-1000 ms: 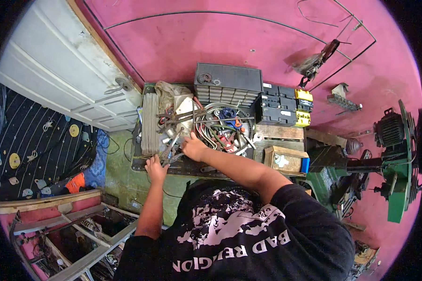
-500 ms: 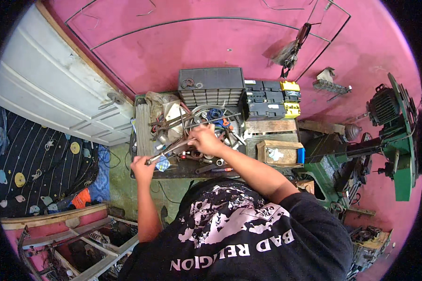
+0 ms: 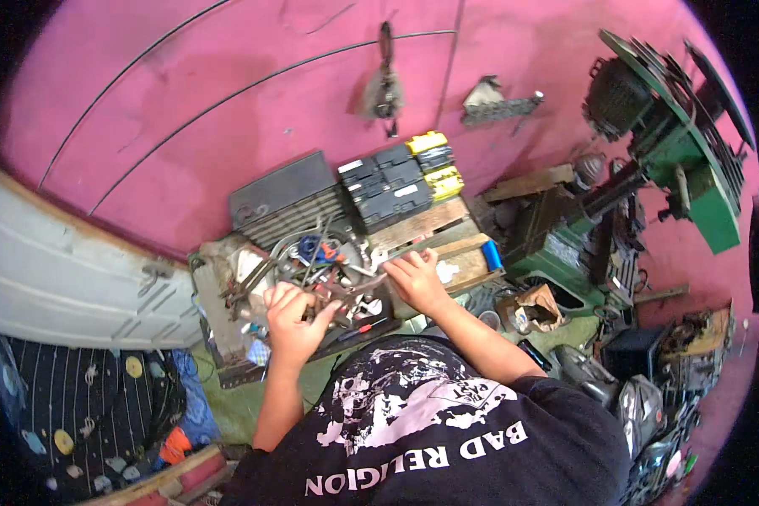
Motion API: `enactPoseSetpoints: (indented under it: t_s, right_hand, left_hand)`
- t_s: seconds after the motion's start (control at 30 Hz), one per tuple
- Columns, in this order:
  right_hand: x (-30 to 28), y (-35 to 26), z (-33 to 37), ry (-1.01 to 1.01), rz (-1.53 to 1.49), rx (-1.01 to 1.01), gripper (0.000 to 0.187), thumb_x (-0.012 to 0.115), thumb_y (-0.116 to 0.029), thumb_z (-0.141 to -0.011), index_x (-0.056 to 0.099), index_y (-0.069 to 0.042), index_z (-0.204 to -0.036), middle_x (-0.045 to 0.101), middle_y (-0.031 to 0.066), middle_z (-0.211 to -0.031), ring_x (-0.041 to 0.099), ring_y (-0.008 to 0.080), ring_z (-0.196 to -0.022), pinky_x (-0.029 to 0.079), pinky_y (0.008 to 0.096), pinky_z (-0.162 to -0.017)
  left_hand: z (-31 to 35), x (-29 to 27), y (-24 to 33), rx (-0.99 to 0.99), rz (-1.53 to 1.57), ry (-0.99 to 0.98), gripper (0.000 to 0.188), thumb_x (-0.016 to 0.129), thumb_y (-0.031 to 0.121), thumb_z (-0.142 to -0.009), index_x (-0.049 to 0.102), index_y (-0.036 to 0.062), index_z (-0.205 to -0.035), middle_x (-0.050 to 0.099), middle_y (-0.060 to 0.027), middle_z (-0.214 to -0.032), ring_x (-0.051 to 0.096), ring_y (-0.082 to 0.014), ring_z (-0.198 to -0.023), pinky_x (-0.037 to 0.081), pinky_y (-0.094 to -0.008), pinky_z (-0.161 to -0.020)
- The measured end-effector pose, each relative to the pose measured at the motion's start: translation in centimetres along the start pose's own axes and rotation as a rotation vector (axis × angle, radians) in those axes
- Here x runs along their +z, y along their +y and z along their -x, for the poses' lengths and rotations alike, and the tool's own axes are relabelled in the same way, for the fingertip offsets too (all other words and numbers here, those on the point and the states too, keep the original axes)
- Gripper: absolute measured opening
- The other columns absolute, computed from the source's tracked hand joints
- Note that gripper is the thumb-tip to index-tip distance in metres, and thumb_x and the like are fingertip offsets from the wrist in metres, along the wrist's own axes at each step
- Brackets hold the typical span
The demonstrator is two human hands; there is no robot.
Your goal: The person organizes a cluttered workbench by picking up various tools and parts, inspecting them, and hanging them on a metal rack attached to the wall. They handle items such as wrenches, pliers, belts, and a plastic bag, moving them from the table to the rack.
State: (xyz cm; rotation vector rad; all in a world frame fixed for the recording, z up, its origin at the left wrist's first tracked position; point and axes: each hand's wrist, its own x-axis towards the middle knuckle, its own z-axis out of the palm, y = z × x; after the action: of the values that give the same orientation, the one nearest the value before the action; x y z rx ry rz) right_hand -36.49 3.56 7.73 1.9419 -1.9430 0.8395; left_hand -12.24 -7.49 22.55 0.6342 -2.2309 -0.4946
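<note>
A long, slim metal tool (image 3: 364, 289) spans the gap between my hands above the cluttered workbench. Blur hides its exact kind. My left hand (image 3: 292, 320) closes around the tool's left end, thumb pointing right. The fingers of my right hand (image 3: 417, 282) are bent at its other end, beside a small wooden tray (image 3: 472, 271). Beneath the tool lie loose metal parts and hand tools, among them a blue-and-orange tool (image 3: 320, 250) and a red-handled screwdriver (image 3: 374, 325). A plaid cloth (image 3: 259, 351) is near my left wrist.
Behind the clutter stand a black drawer cabinet (image 3: 285, 196) and stacked black and yellow batteries (image 3: 399, 181). A green drill press (image 3: 691, 190) rises at the right. An open cardboard box (image 3: 532, 310) sits right of the bench, and a white door (image 3: 67, 261) at the left.
My view has swung to the right. My right hand has moved right, toward the wooden tray, and my left hand has come in over the bench's clutter. The tool now lies nearly level.
</note>
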Motion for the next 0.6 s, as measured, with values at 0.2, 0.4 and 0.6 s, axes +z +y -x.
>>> enactPoseSetpoints:
  t_s: [0.2,0.4,0.6]
  right_hand:
    - [-6.6,8.6,2.1,0.305,0.191,0.241,0.030,0.067,-0.008,-0.078,0.068,-0.018,-0.106,0.071,-0.0053,-0.100,0.062,0.0173,-0.088,0.033,0.0472,-0.088]
    - [-13.7,17.7,2.2,0.481,0.118,0.392,0.029,0.062,0.001,-0.074,0.069,-0.015,-0.097,0.072,-0.0048,-0.091,0.060,0.0177,-0.081,0.030,0.0424,-0.087]
    - [-15.2,26.5,2.8,0.508,-0.045,0.501,0.023,0.061,-0.003,-0.082,0.070,-0.013,-0.101,0.067,-0.0005,-0.087,0.063,0.0198,-0.087,0.033,0.0418,-0.085]
  left_hand:
    - [-6.1,9.0,7.8,0.033,0.181,-0.061,0.046,0.095,0.020,-0.061,0.053,0.0045,-0.067,0.059,-0.0052,-0.071,0.055,-0.0241,-0.071,0.041,-0.0368,-0.072]
    - [-10.8,20.1,12.2,-0.075,0.575,-0.309,0.050,0.096,0.018,-0.061,0.071,-0.0008,-0.099,0.070,-0.0095,-0.097,0.064,-0.0194,-0.090,0.051,-0.0330,-0.085]
    - [-20.6,31.5,16.3,0.084,0.528,-0.492,0.079,0.094,0.025,-0.066,0.062,0.0064,-0.137,0.069,-0.0094,-0.120,0.064,-0.0228,-0.103,0.051,-0.0365,-0.095]
